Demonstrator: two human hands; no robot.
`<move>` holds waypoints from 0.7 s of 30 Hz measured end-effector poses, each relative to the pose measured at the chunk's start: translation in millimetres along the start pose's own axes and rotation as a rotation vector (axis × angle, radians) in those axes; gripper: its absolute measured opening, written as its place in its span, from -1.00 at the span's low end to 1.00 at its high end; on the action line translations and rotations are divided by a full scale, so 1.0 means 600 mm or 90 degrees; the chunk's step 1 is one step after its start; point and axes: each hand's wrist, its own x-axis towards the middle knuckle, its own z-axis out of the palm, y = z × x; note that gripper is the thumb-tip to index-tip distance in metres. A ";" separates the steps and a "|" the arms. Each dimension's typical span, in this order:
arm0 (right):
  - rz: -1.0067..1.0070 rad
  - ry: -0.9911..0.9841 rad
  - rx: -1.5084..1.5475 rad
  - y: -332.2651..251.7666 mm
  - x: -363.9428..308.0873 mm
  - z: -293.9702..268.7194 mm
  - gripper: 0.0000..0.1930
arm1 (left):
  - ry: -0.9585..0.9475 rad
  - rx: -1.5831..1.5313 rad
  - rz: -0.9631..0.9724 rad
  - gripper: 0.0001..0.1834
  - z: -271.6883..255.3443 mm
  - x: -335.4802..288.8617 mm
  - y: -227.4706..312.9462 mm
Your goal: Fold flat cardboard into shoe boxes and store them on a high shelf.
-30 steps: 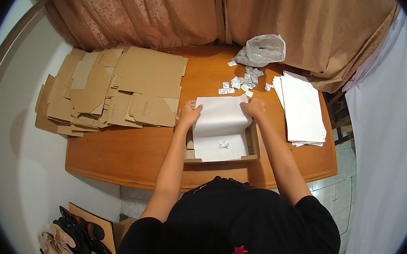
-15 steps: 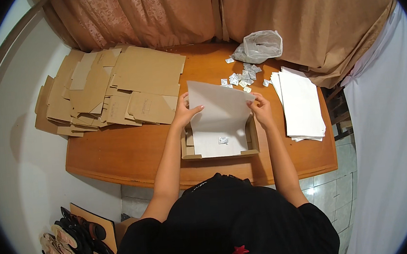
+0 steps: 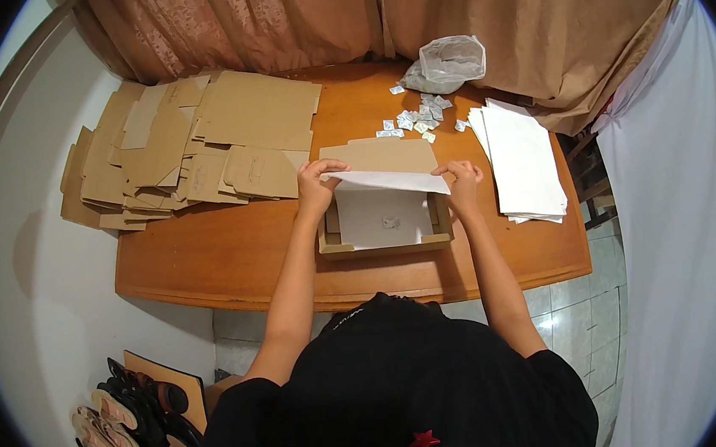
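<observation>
An open brown cardboard box (image 3: 388, 251) stands at the table's near side, its lid (image 3: 382, 155) raised at the back. White paper (image 3: 366, 223) lines the inside, and a small printed sachet (image 3: 390, 221) lies on it. My left hand (image 3: 316, 189) pinches the left end of the paper's lifted edge. At the other end, my right hand (image 3: 462, 184) grips the corner between thumb and fingers. Between them the upper part of the paper (image 3: 388, 181) folds forward above the box. Both hands are closed on it.
Flattened cardboard boxes (image 3: 259, 113) lie piled at the left on the wooden table (image 3: 208, 258). A stack of white paper (image 3: 527, 162) lies at the right. Several sachets (image 3: 425, 115) are scattered before a clear plastic bag (image 3: 450, 62). Sandals (image 3: 128, 422) hang at lower left.
The paper's top edge has tipped down and toward me, from nearly upright to folded over the box. Both hands moved with it, and the raised lid now shows behind.
</observation>
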 end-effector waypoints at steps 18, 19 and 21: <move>0.467 -0.147 0.618 0.008 -0.056 -0.045 -0.62 | -0.097 -0.302 -0.444 -0.41 -0.020 -0.085 0.030; 0.468 -0.143 0.617 0.008 -0.060 -0.044 -0.62 | -0.095 -0.244 -0.407 -0.40 -0.017 -0.085 0.034; 0.266 -0.126 0.443 0.005 -0.069 -0.034 -0.59 | -0.093 -0.184 -0.375 -0.40 -0.013 -0.082 0.029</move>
